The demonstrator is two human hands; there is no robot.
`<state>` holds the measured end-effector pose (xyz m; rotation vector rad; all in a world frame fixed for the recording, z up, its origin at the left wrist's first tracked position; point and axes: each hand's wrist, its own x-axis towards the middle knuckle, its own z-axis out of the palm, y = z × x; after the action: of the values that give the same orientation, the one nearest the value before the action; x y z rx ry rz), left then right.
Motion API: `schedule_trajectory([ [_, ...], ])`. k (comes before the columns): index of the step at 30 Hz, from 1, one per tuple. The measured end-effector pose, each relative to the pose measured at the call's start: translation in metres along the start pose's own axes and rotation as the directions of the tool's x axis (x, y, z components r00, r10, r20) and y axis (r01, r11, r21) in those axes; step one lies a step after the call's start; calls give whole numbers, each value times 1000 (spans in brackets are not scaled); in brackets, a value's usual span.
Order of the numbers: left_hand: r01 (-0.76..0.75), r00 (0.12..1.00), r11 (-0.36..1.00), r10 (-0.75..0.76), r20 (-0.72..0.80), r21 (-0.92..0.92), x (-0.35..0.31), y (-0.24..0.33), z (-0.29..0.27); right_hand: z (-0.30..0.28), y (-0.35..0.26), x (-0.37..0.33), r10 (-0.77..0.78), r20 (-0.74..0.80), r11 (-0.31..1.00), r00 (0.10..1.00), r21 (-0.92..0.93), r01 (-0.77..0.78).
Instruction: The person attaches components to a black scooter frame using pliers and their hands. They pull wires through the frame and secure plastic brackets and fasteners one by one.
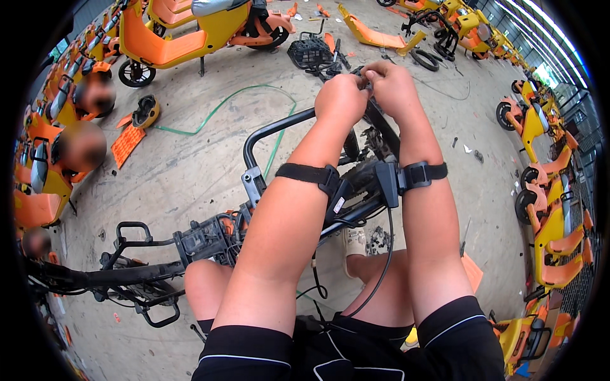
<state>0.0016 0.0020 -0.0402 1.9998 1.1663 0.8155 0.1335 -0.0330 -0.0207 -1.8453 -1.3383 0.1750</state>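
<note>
My left hand and my right hand meet at the far end of a stripped black scooter frame. The fingers of both are bent and pressed together around something small and dark. I cannot make out what it is, since knuckles and fingers cover most of it. Beneath my forearms, a chunky black tyre sits within the frame's bars. Black straps with small boxes circle both forearms, and a thin black cable hangs from the right one.
A yellow and orange scooter stands at the far left, and more line both sides. Green strap loops over the concrete floor. Beyond my hands lie a black basket, an orange panel and a loose tyre.
</note>
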Motion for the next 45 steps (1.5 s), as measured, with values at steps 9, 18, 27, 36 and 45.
schedule_trajectory([
  [9,52,998,999,-52,-19,-8,1,3,-1,-3,-14,-7,40,-49,994,998,-100,-45],
  [18,33,999,999,-33,-35,0,-3,7,-4,-1,0,-1,-14,15,993,1000,113,13],
  [27,26,999,1000,-25,-35,13,-1,2,-5,-4,-18,-7,78,-12,996,997,-38,-78],
  [36,1,999,1000,0,-37,20,-4,6,-7,0,-9,-4,56,-58,998,997,35,-54],
  [45,1,999,1000,0,-39,8,-5,7,-8,-4,-15,-5,50,-76,995,996,-79,-56],
])
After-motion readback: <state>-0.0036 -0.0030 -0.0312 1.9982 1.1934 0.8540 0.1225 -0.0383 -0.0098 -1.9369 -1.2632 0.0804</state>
